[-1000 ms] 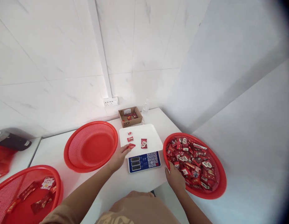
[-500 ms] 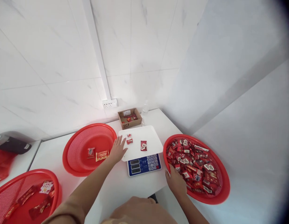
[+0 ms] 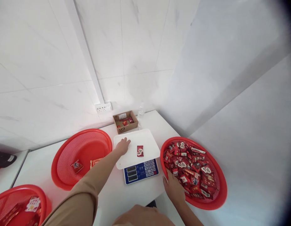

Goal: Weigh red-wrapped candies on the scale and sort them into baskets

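My left hand [image 3: 123, 146] is on the left part of the white pan [image 3: 145, 138] of a digital scale [image 3: 141, 171]. Its fingers are curled down and cover whatever is beneath them. A red wrapped candy [image 3: 140, 151] with a pale figure lies on the pan, right of that hand. With fingers and thumb, my right hand [image 3: 175, 188] grips the near left rim of a red plastic basket [image 3: 222, 188], which is tilted towards me. Many red wrapped candies [image 3: 190, 169] fill this basket.
Left of the scale stands another red basket [image 3: 56, 169] with a few packets, and a third basket [image 3: 43, 196] is at the lower left. Behind the pan are a small cardboard box [image 3: 128, 128] and a clear bottle [image 3: 141, 111]. Walls close off the back and right.
My left hand has moved further onto the pan, its spread fingers now curled. Two small packets seen there before are now covered by it. My right hand stays on the basket rim.
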Demonstrator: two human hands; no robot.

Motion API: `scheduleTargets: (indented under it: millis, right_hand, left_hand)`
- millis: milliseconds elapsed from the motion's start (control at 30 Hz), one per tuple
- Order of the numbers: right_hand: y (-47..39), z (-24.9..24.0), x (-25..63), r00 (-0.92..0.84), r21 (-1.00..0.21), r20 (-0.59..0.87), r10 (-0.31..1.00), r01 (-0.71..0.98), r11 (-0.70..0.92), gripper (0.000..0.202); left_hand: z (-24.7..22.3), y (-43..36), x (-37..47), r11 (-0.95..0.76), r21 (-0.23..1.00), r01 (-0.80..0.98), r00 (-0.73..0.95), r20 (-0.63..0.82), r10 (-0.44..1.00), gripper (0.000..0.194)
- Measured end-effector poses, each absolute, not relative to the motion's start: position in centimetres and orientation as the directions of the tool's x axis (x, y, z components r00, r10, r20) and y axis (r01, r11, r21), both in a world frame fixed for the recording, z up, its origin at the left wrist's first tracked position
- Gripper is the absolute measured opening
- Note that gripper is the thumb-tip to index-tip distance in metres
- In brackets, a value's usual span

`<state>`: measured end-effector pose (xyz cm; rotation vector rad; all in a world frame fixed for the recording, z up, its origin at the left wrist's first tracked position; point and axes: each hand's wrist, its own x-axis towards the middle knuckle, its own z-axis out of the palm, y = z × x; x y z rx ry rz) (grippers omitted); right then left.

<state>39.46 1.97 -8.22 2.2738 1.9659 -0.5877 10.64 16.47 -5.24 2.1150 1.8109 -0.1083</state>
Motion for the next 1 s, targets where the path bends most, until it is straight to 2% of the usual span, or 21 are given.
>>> scheduleTargets:
  millis: [167, 400, 567, 700, 833, 867, 933, 1000]
  right_hand:
    - [2.1, -8.0, 39.3, 0.113, -0.196, -0.358, 0.927, 0.961, -0.193, 0.049]
    - [2.1, -8.4, 39.4, 0.133, -0.192, -0.343, 0.930, 0.959, -0.208, 0.048]
    - [2.1, -8.3, 39.2, 0.135, -0.200, -0.345, 0.929, 0.956, -0.213, 0.049]
    - [2.3, -8.5, 39.4, 0.152, -0.280, -0.353, 0.923, 0.924, -0.260, 0.051]
    - [3.5, -8.7, 41.4, 0.135, -0.527, -0.290, 0.947, 0.804, -0.276, 0.052]
    - [3.8, -8.8, 42.2, 0.161, -0.568, -0.251, 0.955, 0.774, -0.279, 0.051]
    - [4.5, -9.0, 43.8, 0.236, -0.574, -0.181, 0.955, 0.762, -0.298, 0.049]
    - [4.9, -9.3, 45.0, 0.253, -0.508, -0.190, 0.948, 0.801, -0.316, 0.049]
  left_hand:
    - [-4.9, 16.5, 13.7, -0.041, 0.297, 0.954, 0.117, -0.245, 0.962, 0.034]
    - [-5.7, 14.7, 18.5, -0.103, 0.363, 0.926, 0.197, -0.233, 0.952, 0.033]
    - [-6.0, 13.5, 18.4, -0.153, 0.365, 0.918, 0.251, -0.238, 0.938, 0.026]
    - [-5.1, 13.1, 16.0, -0.154, 0.396, 0.905, 0.248, -0.198, 0.949, 0.025]
    - [-3.3, 11.5, 10.8, -0.107, 0.423, 0.900, 0.163, -0.097, 0.982, 0.029]
    - [-2.9, 10.9, 9.2, -0.079, 0.440, 0.894, 0.101, -0.027, 0.994, 0.028]
    - [-2.4, 9.5, 6.1, -0.007, 0.426, 0.905, -0.013, 0.044, 0.999, 0.025]
    - [-2.5, 8.0, 3.4, 0.086, 0.368, 0.926, -0.111, 0.047, 0.993, 0.028]
